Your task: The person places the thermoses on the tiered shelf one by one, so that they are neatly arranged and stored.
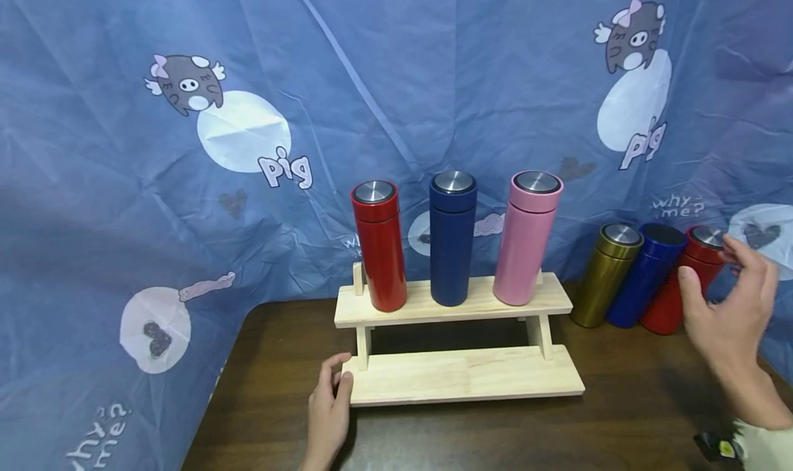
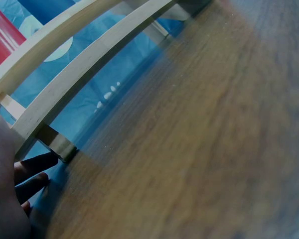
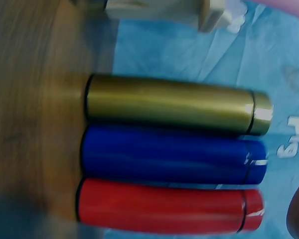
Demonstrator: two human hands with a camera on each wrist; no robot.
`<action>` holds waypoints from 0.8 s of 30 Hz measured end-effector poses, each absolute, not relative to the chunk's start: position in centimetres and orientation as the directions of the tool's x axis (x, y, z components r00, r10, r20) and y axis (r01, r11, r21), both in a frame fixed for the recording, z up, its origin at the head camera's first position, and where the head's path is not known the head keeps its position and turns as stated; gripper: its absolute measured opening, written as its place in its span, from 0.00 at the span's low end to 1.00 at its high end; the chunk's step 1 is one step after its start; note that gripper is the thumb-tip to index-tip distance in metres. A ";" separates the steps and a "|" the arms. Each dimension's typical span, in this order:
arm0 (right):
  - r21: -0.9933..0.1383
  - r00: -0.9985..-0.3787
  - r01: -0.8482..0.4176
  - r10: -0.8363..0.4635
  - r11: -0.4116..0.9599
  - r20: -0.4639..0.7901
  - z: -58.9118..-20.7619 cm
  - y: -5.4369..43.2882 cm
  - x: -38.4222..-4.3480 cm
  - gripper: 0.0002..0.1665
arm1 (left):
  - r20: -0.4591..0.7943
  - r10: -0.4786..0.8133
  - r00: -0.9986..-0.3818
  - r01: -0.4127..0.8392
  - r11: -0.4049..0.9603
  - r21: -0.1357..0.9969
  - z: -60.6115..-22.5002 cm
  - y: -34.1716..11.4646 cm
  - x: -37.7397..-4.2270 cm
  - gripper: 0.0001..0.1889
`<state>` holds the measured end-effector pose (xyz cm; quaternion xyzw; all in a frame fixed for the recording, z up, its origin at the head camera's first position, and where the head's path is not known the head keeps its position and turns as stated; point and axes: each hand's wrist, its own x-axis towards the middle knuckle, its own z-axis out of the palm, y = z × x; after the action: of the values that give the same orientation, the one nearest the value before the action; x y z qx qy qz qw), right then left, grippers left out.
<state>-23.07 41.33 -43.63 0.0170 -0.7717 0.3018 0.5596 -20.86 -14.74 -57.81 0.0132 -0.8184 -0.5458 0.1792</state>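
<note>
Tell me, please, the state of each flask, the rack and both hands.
Red rack flask: upright, capped
Navy flask: upright, capped
Pink flask: upright, capped
Gold flask: upright, capped
Blue flask: upright, capped
Red table flask: upright, capped
Wooden rack: standing, upper shelf loaded
Left hand: holding the lower shelf's left end
Right hand: fingers parted, gripping nothing

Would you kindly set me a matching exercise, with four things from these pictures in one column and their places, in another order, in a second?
Things
1. Pink bottle
2. Gold bottle
3. Left hand
4. Right hand

Places
A. At the left end of the lower shelf
B. On the table, next to the bright blue bottle
C. Close to the red bottle that stands off the shelves
D. On the upper shelf, at its right end

Right pairs: 1-D, 2-B, 3-A, 4-C
</note>
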 end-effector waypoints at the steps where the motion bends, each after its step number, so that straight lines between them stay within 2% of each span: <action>1: -0.452 -0.381 -0.348 0.317 0.821 0.869 -43.9 41.8 -23.0 0.44 | 0.295 -0.217 -0.931 0.187 0.411 0.892 -58.0 -14.7 -20.9 0.13; 6: -0.475 -0.385 -0.303 0.350 0.826 0.854 -44.6 43.5 -22.9 0.43 | 0.359 -0.214 -0.909 0.235 0.449 0.862 -58.4 -14.6 -21.0 0.12; 12: -0.554 -0.381 -0.288 0.437 0.781 0.815 -44.7 44.3 -22.8 0.38 | 0.289 -0.213 -0.933 0.186 0.402 0.896 -57.9 -14.7 -20.8 0.14; 19: -0.630 -0.458 -0.212 0.493 0.747 0.739 -45.2 46.3 -23.7 0.39 | 0.359 -0.221 -0.907 0.232 0.449 0.863 -58.5 -14.8 -21.1 0.13; 24: -0.631 -0.511 -0.171 0.479 0.757 0.713 -45.6 47.5 -24.2 0.43 | 0.376 -0.217 -0.901 0.245 0.462 0.852 -58.8 -14.8 -21.2 0.12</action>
<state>-24.23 47.51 -45.60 -0.0962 -0.8021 0.3353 0.4848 -21.19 -14.85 -58.83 -0.0084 -0.8256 -0.5184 0.2225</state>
